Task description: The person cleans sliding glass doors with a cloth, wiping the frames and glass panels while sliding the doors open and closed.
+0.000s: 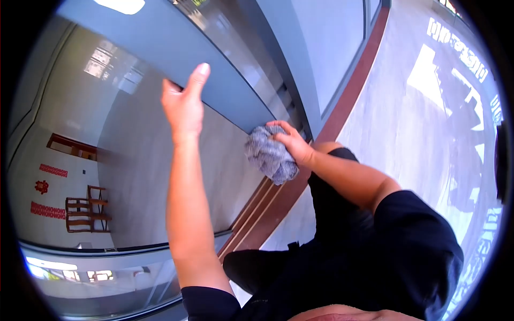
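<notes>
My left hand (184,104) is wrapped round the edge of a grey door (214,69), with the thumb lying along its flat face and the other fingers mostly hidden. In my right hand (294,143) is a bunched grey cloth (270,155), fluffy in texture. The cloth touches the lower end of the door, close to the brown sill. My right fingers are closed over its upper side.
A brown sill with tracks (284,206) runs along the floor beside my knees. Beyond the doorway lies a room with wooden chairs (85,214) and red wall decorations (48,208). Another pale panel (326,48) stands farther along. Sunlight patches the tiled floor (391,117) at right.
</notes>
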### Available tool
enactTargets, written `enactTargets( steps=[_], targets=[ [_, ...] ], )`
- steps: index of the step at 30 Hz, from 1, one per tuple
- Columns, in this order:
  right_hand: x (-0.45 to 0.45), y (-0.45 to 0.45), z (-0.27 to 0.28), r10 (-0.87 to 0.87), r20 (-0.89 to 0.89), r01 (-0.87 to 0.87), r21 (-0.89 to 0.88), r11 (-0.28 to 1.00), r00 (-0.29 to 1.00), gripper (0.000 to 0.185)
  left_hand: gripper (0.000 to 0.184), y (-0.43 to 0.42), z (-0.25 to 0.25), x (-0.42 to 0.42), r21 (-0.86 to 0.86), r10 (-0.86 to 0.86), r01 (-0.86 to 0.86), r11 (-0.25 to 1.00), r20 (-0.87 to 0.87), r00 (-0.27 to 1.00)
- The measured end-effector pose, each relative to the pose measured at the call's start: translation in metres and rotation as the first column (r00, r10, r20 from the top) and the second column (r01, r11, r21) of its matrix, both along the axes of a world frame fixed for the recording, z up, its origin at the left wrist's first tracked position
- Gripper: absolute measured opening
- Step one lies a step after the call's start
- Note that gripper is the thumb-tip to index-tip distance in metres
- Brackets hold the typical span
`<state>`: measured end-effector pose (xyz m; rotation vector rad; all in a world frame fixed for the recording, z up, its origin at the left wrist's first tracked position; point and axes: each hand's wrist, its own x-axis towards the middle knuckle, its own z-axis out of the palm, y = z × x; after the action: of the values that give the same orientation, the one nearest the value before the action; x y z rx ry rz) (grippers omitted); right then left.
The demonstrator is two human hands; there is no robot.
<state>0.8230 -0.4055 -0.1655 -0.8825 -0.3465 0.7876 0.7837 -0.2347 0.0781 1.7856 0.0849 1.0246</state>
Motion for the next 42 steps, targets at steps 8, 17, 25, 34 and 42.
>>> enactTargets(
  steps=[8,17,25,34,42],
  targets=[
    [-0.031,-0.028,-0.008,0.566,-0.662,-0.601,0.212,0.771,0.492,0.033,0.037,0.025,-0.040,-0.017,-0.149,0.130,-0.108,0.983,0.146,0.981],
    [-0.035,-0.094,0.065,0.536,-0.799,-0.448,0.387,0.806,0.274,0.035,0.043,0.016,-0.010,-0.084,-0.386,0.235,-0.352,0.853,-0.318,0.918],
    [-0.099,-0.179,0.039,0.045,-0.937,-0.182,-0.020,0.983,0.345,0.043,0.046,0.010,0.036,-0.102,-0.211,0.148,-0.488,0.847,-0.788,0.598],
    [-0.006,-0.437,0.209,-0.498,-0.676,0.369,-0.340,0.865,0.543,0.049,0.061,-0.005,0.186,-0.122,-0.341,0.215,-0.478,0.809,-0.584,0.782],
    [-0.010,-0.450,0.422,-0.351,-0.443,0.398,0.013,0.917,0.825,0.061,0.086,-0.021,0.497,-0.084,-0.042,0.321,-0.320,0.947,0.228,0.919]
  ],
)
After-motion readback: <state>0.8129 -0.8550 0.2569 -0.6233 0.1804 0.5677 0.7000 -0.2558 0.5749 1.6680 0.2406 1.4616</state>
